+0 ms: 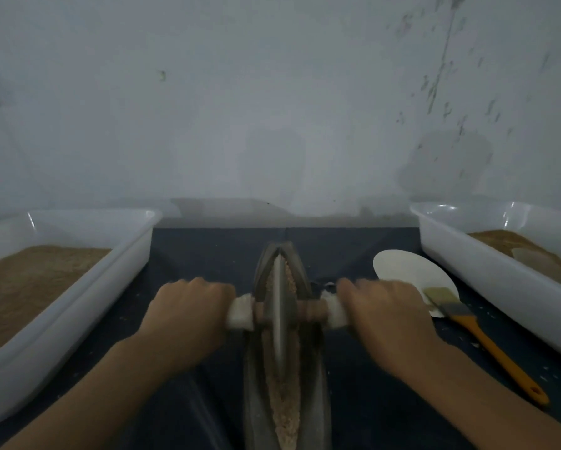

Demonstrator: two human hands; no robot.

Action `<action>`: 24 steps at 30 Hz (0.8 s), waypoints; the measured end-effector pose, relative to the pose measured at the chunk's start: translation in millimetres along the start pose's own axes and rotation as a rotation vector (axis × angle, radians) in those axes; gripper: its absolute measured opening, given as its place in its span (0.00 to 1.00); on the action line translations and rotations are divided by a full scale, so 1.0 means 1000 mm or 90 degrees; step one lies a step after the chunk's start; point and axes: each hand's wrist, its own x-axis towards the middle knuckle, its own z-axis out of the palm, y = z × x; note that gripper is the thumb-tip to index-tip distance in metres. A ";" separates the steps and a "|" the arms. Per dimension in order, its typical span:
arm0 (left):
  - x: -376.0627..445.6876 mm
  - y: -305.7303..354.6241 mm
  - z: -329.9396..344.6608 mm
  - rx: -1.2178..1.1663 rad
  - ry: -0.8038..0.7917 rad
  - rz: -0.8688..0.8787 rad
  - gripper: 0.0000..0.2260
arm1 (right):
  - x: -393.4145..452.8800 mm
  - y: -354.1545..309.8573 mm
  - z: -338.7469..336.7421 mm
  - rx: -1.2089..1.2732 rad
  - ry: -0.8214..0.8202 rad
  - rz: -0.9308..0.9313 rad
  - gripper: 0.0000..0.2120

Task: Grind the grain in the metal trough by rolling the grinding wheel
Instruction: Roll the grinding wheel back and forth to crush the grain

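Head view: grinding step in hand. Left hand (188,315) and right hand (381,315) well apart, each curled round one cloth-wrapped end of the axle (316,308), with the grinding wheel (280,315) upright between them. Wheel seated in the narrow metal trough (256,384), about midway along it, on the dark cloth in the middle of the scene. Grain (284,414) lying along the trough bottom, near and far of the wheel, looking only partly crushed. White tray (136,251) of brown meal at left, second tray (461,254) at right; paper disc (402,267) and brush (487,339) just beside the right hand. Next, probably: even push from both hands along the trough, wheel kept upright, so no grain spilled over the sides.
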 end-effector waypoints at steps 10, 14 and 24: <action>-0.017 0.007 -0.004 0.049 0.044 -0.001 0.17 | -0.011 -0.004 -0.001 -0.011 0.006 0.025 0.19; 0.017 0.002 0.018 0.033 0.096 -0.016 0.15 | 0.027 0.001 0.018 -0.059 -0.002 0.027 0.22; -0.012 0.004 -0.002 -0.034 -0.015 0.008 0.11 | 0.000 0.000 -0.002 0.004 0.007 -0.048 0.21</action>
